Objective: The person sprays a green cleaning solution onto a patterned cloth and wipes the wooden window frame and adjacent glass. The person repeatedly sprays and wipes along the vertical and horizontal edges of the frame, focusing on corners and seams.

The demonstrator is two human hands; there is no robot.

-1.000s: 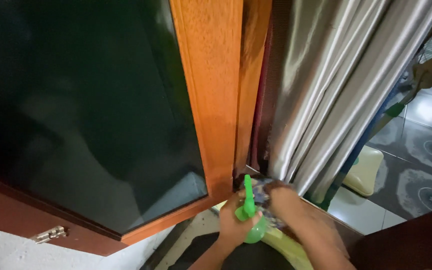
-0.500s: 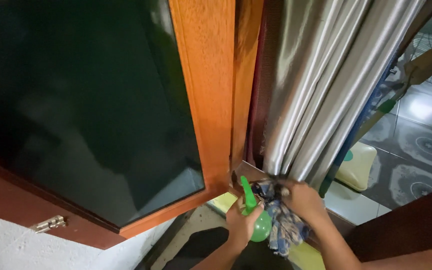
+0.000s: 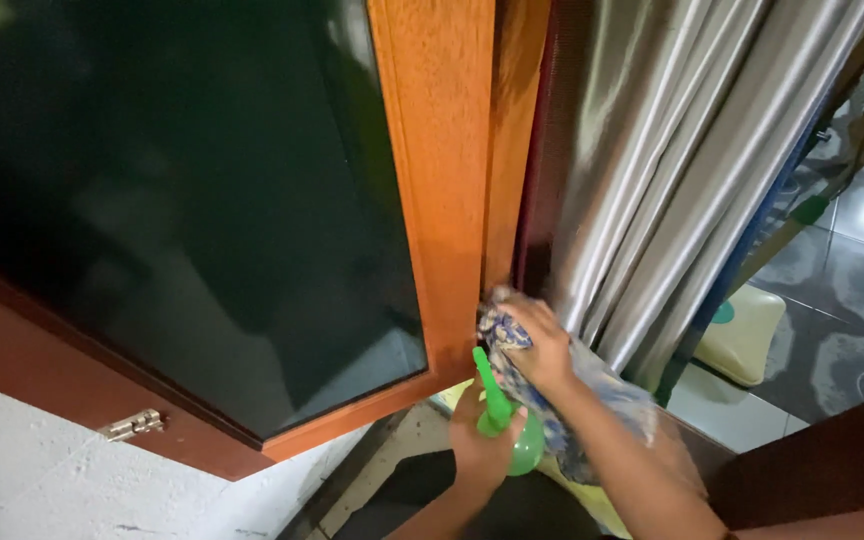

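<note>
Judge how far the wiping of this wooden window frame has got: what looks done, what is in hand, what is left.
Done: no wiped part can be told apart; the wooden frame shows no wet streaks. In hand: the right hand presses a blue patterned cloth against the frame's lower inner edge, while the left hand holds a green spray bottle. Left: likely the upper frame and dark glass pane.

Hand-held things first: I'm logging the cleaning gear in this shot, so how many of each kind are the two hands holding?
Green plastic spray bottle, in the left hand: 1
Blue patterned cloth rag, pressed by the right hand at the orange wooden window frame: 1
Total: 2
</note>
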